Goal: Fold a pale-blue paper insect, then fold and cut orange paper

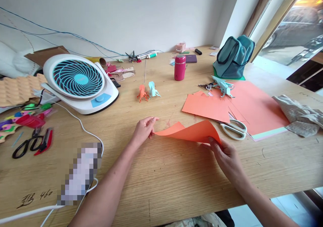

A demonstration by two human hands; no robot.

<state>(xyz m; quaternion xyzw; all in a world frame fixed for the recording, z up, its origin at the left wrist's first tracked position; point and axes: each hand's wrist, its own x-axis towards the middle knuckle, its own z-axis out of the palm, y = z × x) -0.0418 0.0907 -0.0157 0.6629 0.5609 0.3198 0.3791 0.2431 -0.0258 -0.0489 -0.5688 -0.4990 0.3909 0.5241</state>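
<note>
Orange paper (188, 133), a curved sheet, is held over the wooden tabletop (156, 176) by both hands: the left hand (145, 127) pinches its pointed left corner, and the right hand (224, 151) grips its right end, thumb uppermost. Black handwriting (35, 199) at the tabletop's lower left includes the legible number "460"; the characters before it are uncertain. A faint mark on the hub of the white desktop fan (81, 79) is too small to read. Beyond the sheet stand an orange origami insect (142, 91) and a pale-blue origami insect (152, 89); white-handled scissors (234, 130) lie to its right.
</note>
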